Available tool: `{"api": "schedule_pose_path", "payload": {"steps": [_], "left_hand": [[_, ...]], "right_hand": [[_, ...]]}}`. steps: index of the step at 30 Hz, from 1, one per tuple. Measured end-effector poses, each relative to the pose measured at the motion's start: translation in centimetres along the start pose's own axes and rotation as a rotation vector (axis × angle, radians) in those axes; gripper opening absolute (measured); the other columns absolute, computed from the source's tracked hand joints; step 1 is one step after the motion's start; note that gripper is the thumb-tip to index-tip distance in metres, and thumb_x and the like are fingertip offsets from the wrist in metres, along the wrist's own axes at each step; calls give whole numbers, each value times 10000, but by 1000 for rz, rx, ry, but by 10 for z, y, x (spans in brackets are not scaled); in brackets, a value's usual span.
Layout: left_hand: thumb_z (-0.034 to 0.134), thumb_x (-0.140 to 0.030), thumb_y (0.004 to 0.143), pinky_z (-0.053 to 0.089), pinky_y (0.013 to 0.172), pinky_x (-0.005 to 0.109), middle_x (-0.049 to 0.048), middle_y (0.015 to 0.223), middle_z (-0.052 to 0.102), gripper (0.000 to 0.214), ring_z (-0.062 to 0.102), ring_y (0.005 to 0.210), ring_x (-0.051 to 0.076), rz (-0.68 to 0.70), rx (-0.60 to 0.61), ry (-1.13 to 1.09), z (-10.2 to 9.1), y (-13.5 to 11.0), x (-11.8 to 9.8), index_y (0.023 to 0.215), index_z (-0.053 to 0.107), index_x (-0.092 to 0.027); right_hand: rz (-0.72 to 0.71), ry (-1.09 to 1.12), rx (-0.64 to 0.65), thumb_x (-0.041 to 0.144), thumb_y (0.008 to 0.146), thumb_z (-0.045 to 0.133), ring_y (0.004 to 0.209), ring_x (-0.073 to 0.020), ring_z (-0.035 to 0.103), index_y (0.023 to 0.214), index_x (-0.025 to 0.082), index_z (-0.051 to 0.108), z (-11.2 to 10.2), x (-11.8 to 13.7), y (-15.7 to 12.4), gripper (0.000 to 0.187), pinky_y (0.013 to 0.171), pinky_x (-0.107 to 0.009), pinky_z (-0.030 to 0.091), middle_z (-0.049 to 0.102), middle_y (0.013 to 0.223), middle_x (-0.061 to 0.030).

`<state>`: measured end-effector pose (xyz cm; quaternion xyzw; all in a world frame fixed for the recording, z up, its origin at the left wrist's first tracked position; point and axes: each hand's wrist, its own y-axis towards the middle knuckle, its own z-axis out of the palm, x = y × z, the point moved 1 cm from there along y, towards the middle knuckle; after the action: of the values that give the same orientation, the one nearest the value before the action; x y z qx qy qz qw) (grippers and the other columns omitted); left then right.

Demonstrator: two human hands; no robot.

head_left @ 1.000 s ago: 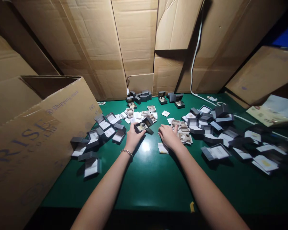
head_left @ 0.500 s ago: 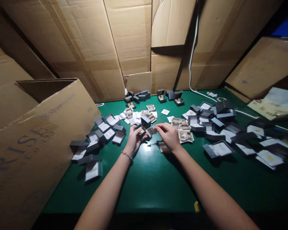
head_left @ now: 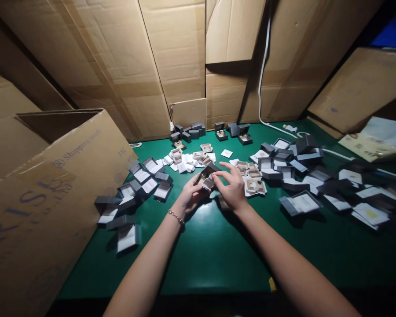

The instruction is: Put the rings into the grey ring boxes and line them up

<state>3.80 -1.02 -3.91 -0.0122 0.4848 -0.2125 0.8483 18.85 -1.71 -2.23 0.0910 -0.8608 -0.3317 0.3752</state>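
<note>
One open grey jewellery box (head_left: 206, 174) is clasped by the left hand (head_left: 193, 197) above the green bench (head_left: 218, 264), and a white insert (head_left: 208, 183) is pinched at its opening by the right hand's fingers (head_left: 221, 175), among scattered boxes (head_left: 163, 191).

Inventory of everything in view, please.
green work table: 1, green, under everything
jewellery boxes: many, dark grey, in groups across table
open jewellery box: 1, dark grey, in left hand
box inserts: many, beige, mid-table
paper cards: several, white, mid-table
cardboard sheets: several, tan, behind table
cardboard carton: 1, tan with blue print, far left
cable: 1, white, back right
printed sheet: 1, cream, right
tape scrap: 1, yellow, near edge
left hand: 1, chain bracelet on wrist
right hand: 1, at white card by box
</note>
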Motion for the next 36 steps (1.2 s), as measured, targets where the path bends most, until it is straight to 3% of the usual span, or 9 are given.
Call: {"api": "schedule_pose_path", "payload": {"steps": [3,7,12,15,18,21,24,30,36], "left_hand": [[769,-219,613,529,807,310,71,1094,623,583,628,895,166,3,7,-7,3,0,2,1149,539,-198],[804,-223,596,527,839,349,66,1157,582,649,623,928,169,-65,79,-1,7,-3,6,1156,477,-233],[833,-250,588,517,821,348,45,1066,606,767,636,820,139,-169,132,51,9,-5,9,1226,408,-267],[820,-282,616,522,786,348,36,984,620,668,634,813,153,-187,160,8,9,-5,9,1177,462,-238],[702,-395,737,536,730,339,56,893,625,385,625,793,168,-239,120,-52,8,-3,8,1015,555,-172],[658,-281,745,540,689,311,26,835,612,224,608,755,146,-221,52,-3,6,-2,9,926,578,-177],[644,-188,710,534,669,286,6,847,609,243,604,759,134,-177,31,89,6,-1,9,946,588,-206],[632,-194,713,538,660,276,24,921,619,306,609,778,132,-150,-50,122,10,-1,5,1014,584,-223],[640,-170,692,544,637,261,38,904,619,304,611,805,144,-154,-106,93,14,-2,2,987,580,-209]], "right_hand": [[28,33,94,303,870,517,1083,-235,593,837,220,711,3,-3,-2,214,965,-397,468,630,1169,-102],[25,11,122,294,880,501,1110,-237,590,869,196,704,5,-5,-3,226,981,-377,466,608,1227,-125],[-48,-69,143,287,908,471,1114,-225,596,866,205,693,4,-5,-2,240,980,-358,476,603,1244,-113],[-143,-101,164,269,919,458,1091,-220,610,859,206,685,4,-5,-3,243,948,-354,502,602,1250,-114],[-255,-136,218,260,927,447,1051,-221,629,884,207,680,4,-4,-4,243,888,-348,532,594,1274,-118],[-313,-169,273,261,923,456,1069,-246,617,880,208,679,4,-1,-4,233,888,-387,530,586,1291,-126],[-306,-196,317,245,903,487,1113,-273,592,908,196,675,4,0,-3,194,930,-447,502,562,1320,-145],[-212,-269,339,210,849,546,1206,-324,519,927,183,657,4,0,-2,138,984,-589,419,523,1359,-162],[-221,-234,301,192,857,521,1147,-289,561,831,197,642,3,-2,-3,124,989,-565,417,606,1257,-137]]}}
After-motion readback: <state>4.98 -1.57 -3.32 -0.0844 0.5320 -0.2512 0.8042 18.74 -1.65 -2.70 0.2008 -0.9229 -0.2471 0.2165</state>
